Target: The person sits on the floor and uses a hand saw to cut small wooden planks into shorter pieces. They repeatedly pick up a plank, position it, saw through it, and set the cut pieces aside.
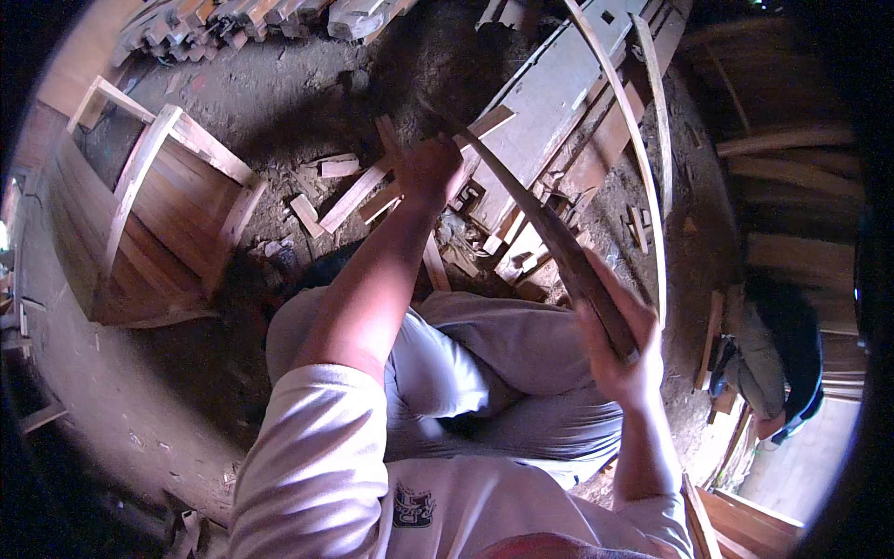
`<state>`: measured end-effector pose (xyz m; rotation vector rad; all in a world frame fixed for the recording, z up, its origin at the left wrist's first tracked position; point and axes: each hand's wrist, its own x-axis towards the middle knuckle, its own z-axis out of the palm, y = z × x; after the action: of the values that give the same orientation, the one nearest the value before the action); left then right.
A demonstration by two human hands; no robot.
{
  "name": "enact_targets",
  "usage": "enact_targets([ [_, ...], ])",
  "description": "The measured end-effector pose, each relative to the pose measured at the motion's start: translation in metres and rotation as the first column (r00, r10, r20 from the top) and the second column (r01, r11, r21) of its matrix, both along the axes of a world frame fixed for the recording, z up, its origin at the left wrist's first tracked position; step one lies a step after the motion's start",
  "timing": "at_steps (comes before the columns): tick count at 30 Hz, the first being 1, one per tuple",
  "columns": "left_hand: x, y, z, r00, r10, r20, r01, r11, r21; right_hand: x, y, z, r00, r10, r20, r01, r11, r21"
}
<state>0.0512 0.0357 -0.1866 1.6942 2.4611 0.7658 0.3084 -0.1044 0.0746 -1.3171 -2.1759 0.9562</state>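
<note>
My right hand is closed around the thick end of a long, dark, slightly curved piece. It tapers to a thin far end beside my left hand; whether it is a blade or shaped wood I cannot tell. Ahead and to the left, my left hand is closed, its fingers partly hidden. A flat wooden strip sticks out by its knuckles and seems to be in its grip. Beneath that hand, another wooden strip lies slanted among offcuts.
A boat-shaped plank frame stands at left. Timber lies stacked at the far left. A long board and a thin curved batten extend ahead. Wood scraps litter the dirt floor. Another person is at right.
</note>
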Motion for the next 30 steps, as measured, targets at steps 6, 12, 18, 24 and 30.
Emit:
enact_targets([
  [6,0.002,-0.004,0.005,0.999,0.017,0.028,-0.018,0.999,0.041,0.002,0.003,0.002,0.999,0.045,-0.014,-0.043,0.993,0.106],
  [12,-0.006,-0.001,-0.006,0.995,-0.018,-0.094,0.023,0.998,0.051,-0.043,0.055,-0.006,0.991,0.064,-0.119,-0.064,0.998,0.0],
  [18,-0.007,-0.001,-0.007,0.986,-0.034,-0.161,0.042,0.998,0.043,-0.027,0.055,-0.002,0.993,0.097,-0.065,-0.097,0.995,-0.007],
  [24,-0.001,0.001,-0.002,0.994,0.019,-0.103,-0.009,0.995,0.097,-0.024,0.02,-0.017,0.993,0.087,-0.074,-0.084,0.996,0.037],
  [30,-0.005,-0.009,0.02,0.991,-0.096,-0.089,0.09,0.994,-0.068,-0.039,0.023,-0.011,0.996,0.039,-0.075,-0.036,0.999,0.035],
])
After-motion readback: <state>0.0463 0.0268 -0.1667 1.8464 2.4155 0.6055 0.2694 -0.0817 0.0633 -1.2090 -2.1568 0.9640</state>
